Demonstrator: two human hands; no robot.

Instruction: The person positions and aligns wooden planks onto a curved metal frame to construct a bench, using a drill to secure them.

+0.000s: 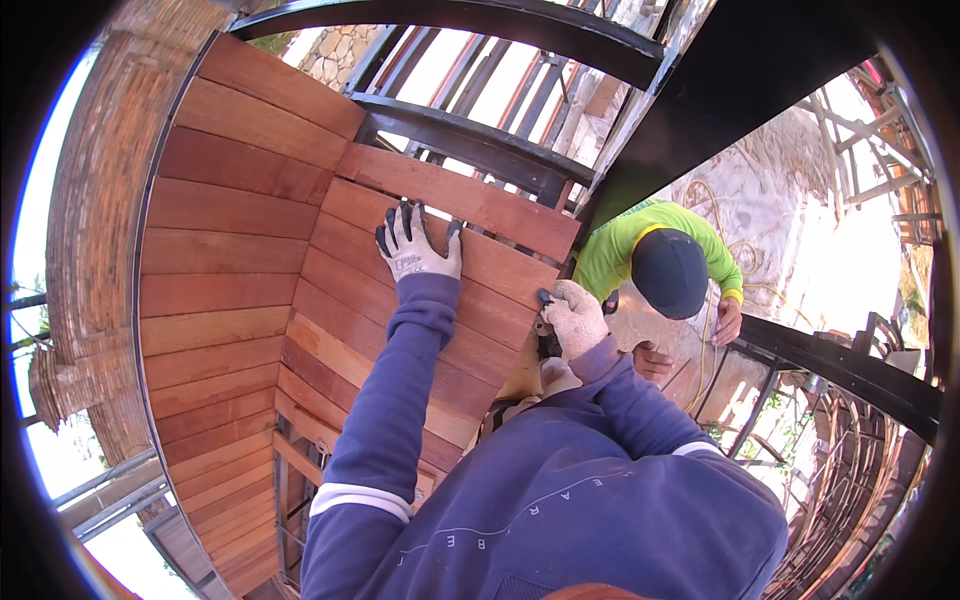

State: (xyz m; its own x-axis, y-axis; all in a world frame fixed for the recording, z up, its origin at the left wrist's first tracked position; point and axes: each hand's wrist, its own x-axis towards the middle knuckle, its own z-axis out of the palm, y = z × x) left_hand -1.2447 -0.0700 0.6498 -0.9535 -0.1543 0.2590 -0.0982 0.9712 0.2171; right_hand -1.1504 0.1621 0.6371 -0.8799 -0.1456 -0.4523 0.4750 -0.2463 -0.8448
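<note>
My left hand (420, 245), in a pale work glove with dark fingertips, lies flat with fingers spread on a reddish-brown wooden plank (490, 265). Its fingertips reach a narrow gap between this plank and the outermost plank (460, 200), where light shows through. My right hand (578, 318), gloved too, is curled in at the right-hand ends of the planks. One dark fingertip touches the wood there. The rest of its fingers are turned away, so what they grip cannot be made out.
Black steel beams (480, 130) frame the planking above. A second planked section (230, 240) adjoins on the left. Below right, a person in a green shirt and dark cap (670, 272) is close to my right arm. A thatched edge (110, 220) runs along the far left.
</note>
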